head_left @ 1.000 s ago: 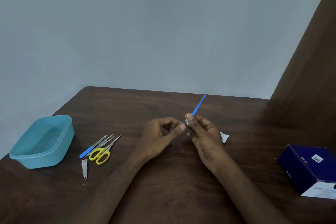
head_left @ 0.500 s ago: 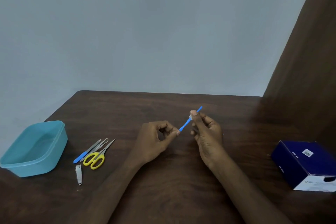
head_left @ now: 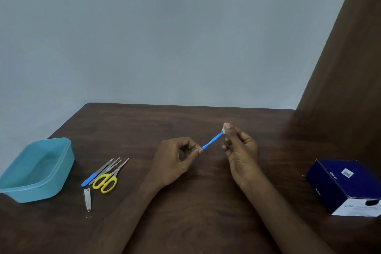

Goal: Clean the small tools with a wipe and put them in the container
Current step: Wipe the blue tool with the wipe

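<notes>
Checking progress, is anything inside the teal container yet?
The teal container looks empty: only its bare floor shows. Its near wall hides a strip of that floor, so something small there could go unseen.

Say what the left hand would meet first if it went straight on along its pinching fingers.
The blue stick it pinches; beyond that, likely the right hand with its wipe. Depth is unclear.

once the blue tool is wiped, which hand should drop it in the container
Left, probably. The left hand already pinches the blue tool at its near end, and the teal container sits on that side. The right hand holds the wipe at the far tip.
</notes>
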`<state>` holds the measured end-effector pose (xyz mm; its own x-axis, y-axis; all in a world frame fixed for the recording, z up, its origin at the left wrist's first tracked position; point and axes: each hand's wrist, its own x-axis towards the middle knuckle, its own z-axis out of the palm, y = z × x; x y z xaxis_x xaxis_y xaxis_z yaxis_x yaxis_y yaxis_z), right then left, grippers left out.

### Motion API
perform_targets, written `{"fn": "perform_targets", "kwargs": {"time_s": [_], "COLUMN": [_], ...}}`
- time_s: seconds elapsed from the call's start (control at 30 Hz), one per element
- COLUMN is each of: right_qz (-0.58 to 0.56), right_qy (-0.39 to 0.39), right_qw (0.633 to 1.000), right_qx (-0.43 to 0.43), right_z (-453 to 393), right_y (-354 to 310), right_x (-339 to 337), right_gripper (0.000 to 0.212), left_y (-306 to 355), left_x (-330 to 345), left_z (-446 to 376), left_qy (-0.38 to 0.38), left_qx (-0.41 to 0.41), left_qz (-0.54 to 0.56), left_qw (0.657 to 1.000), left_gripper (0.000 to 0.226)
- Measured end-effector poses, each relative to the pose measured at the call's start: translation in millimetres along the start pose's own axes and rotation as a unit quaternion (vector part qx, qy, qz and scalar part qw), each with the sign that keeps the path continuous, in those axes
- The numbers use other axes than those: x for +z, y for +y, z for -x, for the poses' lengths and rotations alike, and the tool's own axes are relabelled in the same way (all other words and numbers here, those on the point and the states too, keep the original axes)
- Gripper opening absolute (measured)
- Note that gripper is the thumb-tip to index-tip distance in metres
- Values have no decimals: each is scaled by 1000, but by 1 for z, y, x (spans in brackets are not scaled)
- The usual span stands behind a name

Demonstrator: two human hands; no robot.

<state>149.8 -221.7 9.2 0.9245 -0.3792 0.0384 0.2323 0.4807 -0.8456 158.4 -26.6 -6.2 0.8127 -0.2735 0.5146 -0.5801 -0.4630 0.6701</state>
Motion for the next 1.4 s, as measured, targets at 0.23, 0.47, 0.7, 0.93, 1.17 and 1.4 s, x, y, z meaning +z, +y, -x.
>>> {"fn": "perform_targets", "kwargs": {"time_s": [0.23, 0.47, 0.7, 0.93, 1.17, 1.4], "right_qz": [-9, 44, 26, 0, 46, 217], "right_qy": [-4, -21, -16, 15, -21, -137], "right_qw": [1000, 999, 999, 1000, 998, 966], "right_qx": [-2, -16, -14, -25, -27, 14], "right_z": [5, 8, 6, -1, 4, 17], "right_y": [2, 7, 8, 4, 6, 16], "right_x": [4, 4, 2, 0, 4, 3], "right_gripper": [8, 15, 12, 10, 13, 19], "left_y": [1, 0, 0, 4, 8, 8], "left_x": [-1, -1, 0, -1, -4, -4], "left_z": [-1, -1, -1, -1, 0, -1], "left_qy": [3, 4, 2, -5, -11, -10], "left_qx": [-12, -19, -19, -20, -28, -27], "left_qz": [-2, 2, -5, -3, 11, 13], "left_qw": [1000, 1000, 1000, 1000, 999, 999], "left_gripper": [12, 13, 15, 17, 14, 25]}}
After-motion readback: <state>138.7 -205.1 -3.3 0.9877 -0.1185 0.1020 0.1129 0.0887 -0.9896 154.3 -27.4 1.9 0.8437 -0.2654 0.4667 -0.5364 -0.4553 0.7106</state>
